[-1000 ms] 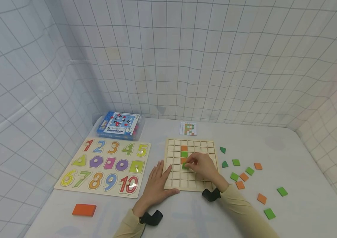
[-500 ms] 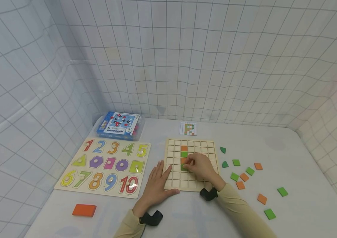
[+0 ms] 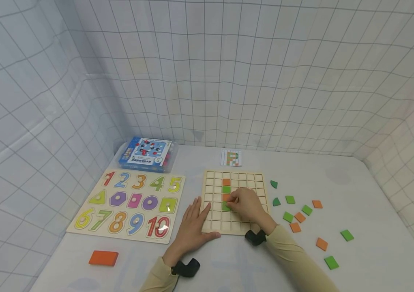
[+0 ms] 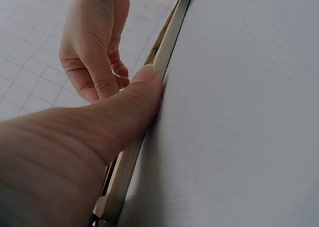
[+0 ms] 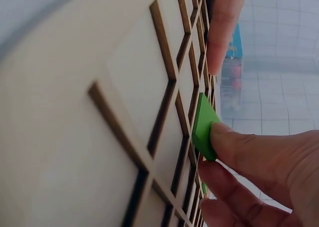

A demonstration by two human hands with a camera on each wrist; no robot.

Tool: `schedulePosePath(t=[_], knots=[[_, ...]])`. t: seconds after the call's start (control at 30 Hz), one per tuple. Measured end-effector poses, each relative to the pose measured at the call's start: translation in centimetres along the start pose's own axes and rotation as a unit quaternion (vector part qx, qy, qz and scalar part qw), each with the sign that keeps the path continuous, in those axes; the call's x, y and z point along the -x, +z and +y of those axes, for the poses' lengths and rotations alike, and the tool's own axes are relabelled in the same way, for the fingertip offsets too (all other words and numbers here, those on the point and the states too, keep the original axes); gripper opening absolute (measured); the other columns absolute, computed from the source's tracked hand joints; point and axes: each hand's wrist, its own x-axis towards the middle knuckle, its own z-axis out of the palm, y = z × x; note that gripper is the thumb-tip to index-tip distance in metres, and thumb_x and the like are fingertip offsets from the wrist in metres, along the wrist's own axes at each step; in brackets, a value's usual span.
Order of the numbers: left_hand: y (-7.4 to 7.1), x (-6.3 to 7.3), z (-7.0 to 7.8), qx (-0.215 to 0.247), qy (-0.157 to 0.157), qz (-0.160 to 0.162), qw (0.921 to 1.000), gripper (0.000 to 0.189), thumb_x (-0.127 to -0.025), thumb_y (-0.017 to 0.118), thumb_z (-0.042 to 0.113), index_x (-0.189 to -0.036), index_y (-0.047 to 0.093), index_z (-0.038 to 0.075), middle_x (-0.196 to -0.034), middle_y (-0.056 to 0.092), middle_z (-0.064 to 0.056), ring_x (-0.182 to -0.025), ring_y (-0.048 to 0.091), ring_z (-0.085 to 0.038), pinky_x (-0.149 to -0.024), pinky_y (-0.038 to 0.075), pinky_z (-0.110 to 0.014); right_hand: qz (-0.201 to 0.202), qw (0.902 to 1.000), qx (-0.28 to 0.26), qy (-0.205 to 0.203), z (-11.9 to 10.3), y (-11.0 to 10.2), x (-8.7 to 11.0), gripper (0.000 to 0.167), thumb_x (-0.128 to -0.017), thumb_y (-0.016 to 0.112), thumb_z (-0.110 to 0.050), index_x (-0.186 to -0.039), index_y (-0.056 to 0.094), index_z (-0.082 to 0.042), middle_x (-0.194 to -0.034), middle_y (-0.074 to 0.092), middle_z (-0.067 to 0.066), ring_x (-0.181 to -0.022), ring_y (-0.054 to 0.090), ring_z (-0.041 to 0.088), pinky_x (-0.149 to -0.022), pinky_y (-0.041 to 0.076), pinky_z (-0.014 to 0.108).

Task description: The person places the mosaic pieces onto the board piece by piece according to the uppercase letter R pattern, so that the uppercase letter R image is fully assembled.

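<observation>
My right hand (image 3: pixel 248 204) pinches a green square tile (image 5: pixel 203 129) between thumb and fingers. One corner of the tile sits at the dividers of the wooden grid board (image 3: pixel 215 227), and the tile tilts in the right wrist view. Above it in the same column lie an orange tile (image 3: pixel 226 182), a green tile (image 3: pixel 226 189) and another orange tile (image 3: pixel 226 197), partly covered by the fingers. With its fingers extended, my left hand (image 3: pixel 192 227) rests along the board's left edge. Its thumb (image 4: pixel 139 92) presses on the near edge.
Loose orange and green tiles (image 3: pixel 331 262) and dark green curved pieces (image 3: pixel 274 184) lie right of the board. A pattern card (image 3: pixel 231 157) lies behind it. To the left are a number puzzle (image 3: pixel 97 233), a boxed set (image 3: pixel 146 154) and an orange block (image 3: pixel 103 258).
My right hand has shifted slightly left and toward me, and the green tile it pinches shows more of its face over the column. The left hand stays in place.
</observation>
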Motion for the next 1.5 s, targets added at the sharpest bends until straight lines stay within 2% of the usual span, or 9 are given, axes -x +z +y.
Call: schedulePosePath(t=[0.3, 0.5, 0.63, 0.8, 0.97, 1.07, 1.17, 1.3, 1.5], knots=[[0.0, 0.0, 0.1, 0.004, -0.001, -0.005, 1.0, 0.091, -0.078, 0.069, 0.055, -0.146, 0.037, 0.005, -0.154, 0.014, -0.024, -0.142, 0.005, -0.033, -0.113, 0.008, -0.047, 0.001, 0.9995, 0.03, 0.007, 0.0, 0.0, 0.2, 0.013, -0.08, 0.078, -0.023, -0.069, 0.071, -0.019, -0.068, 0.06, -0.011, -0.061, 0.052, 0.005, -0.057, 0.043, 0.026], [0.1, 0.0, 0.1, 0.004, 0.002, 0.001, 1.0, 0.092, -0.077, 0.07, 0.055, -0.146, 0.036, 0.004, -0.153, 0.014, -0.024, -0.142, 0.006, -0.034, -0.113, 0.009, -0.048, -0.024, 0.9997, -0.004, -0.002, 0.3, -0.2, 0.2, 0.009, -0.081, 0.077, -0.021, -0.073, 0.074, -0.017, -0.073, 0.062, -0.01, -0.062, 0.051, 0.005, -0.055, 0.044, 0.025], [0.0, 0.0, 0.1, 0.002, 0.005, 0.004, 1.0, 0.092, -0.077, 0.071, 0.054, -0.145, 0.037, 0.004, -0.153, 0.015, -0.025, -0.142, 0.007, -0.035, -0.112, 0.01, -0.049, -0.041, 0.9989, -0.006, -0.024, 0.6, -0.5, 0.4, 0.006, -0.082, 0.076, -0.022, -0.08, 0.077, -0.016, -0.076, 0.064, -0.01, -0.069, 0.05, 0.007, -0.061, 0.042, 0.026], [-0.1, 0.0, 0.1, 0.004, 0.002, -0.003, 1.0, 0.092, -0.077, 0.07, 0.055, -0.146, 0.036, 0.004, -0.153, 0.014, -0.025, -0.142, 0.006, -0.035, -0.113, 0.008, -0.048, -0.047, 0.9972, 0.005, -0.058, 0.9, -0.7, 0.7, 0.012, -0.081, 0.077, -0.023, -0.088, 0.078, -0.013, -0.078, 0.065, -0.01, -0.076, 0.05, 0.009, -0.067, 0.041, 0.029], [-0.1, 0.0, 0.1, -0.002, 0.0, -0.004, 1.0, 0.092, -0.077, 0.069, 0.056, -0.146, 0.036, 0.005, -0.153, 0.015, -0.024, -0.142, 0.007, -0.035, -0.113, 0.008, -0.048, -0.042, 0.9964, -0.026, -0.07, 1.7, -0.7, 1.0, 0.018, -0.083, 0.075, -0.023, -0.096, 0.076, -0.01, -0.086, 0.068, -0.007, -0.082, 0.055, 0.011, -0.073, 0.045, 0.031], [0.0, -0.1, 0.0, -0.002, -0.002, -0.005, 1.0, 0.092, -0.077, 0.069, 0.056, -0.146, 0.036, 0.005, -0.153, 0.015, -0.024, -0.142, 0.006, -0.034, -0.113, 0.008, -0.048, -0.022, 0.9965, -0.049, -0.064, 2.4, -1.1, 1.2, 0.022, -0.085, 0.072, -0.023, -0.103, 0.075, -0.009, -0.09, 0.068, -0.005, -0.083, 0.056, 0.012, -0.072, 0.048, 0.032], [0.0, -0.1, 0.1, 0.0, -0.004, -0.006, 1.0, 0.093, -0.077, 0.069, 0.057, -0.146, 0.036, 0.005, -0.154, 0.014, -0.024, -0.142, 0.006, -0.034, -0.113, 0.007, -0.048, 0.015, 0.9965, -0.053, -0.063, 3.3, -1.6, 1.6, 0.027, -0.087, 0.07, -0.024, -0.108, 0.072, -0.007, -0.095, 0.068, 0.0, -0.085, 0.056, 0.017, -0.071, 0.047, 0.033], [-0.1, -0.1, 0.1, 0.004, -0.005, -0.006, 1.0, 0.093, -0.076, 0.07, 0.056, -0.146, 0.036, 0.004, -0.154, 0.014, -0.023, -0.142, 0.005, -0.034, -0.113, 0.007, -0.048, 0.074, 0.995, -0.041, -0.053, 4.5, -2.6, 2.0, 0.033, -0.087, 0.07, -0.027, -0.111, 0.07, -0.005, -0.102, 0.068, 0.006, -0.088, 0.057, 0.023, -0.071, 0.047, 0.036], [-0.1, -0.1, 0.0, 0.004, -0.003, -0.003, 1.0, 0.093, -0.076, 0.07, 0.056, -0.146, 0.036, 0.004, -0.154, 0.014, -0.023, -0.142, 0.006, -0.034, -0.113, 0.008, -0.048, 0.153, 0.988, -0.009, -0.021, 6.1, -4.4, 2.7, 0.039, -0.084, 0.074, -0.025, -0.115, 0.068, -0.002, -0.101, 0.067, 0.013, -0.087, 0.056, 0.03, -0.073, 0.043, 0.047]])
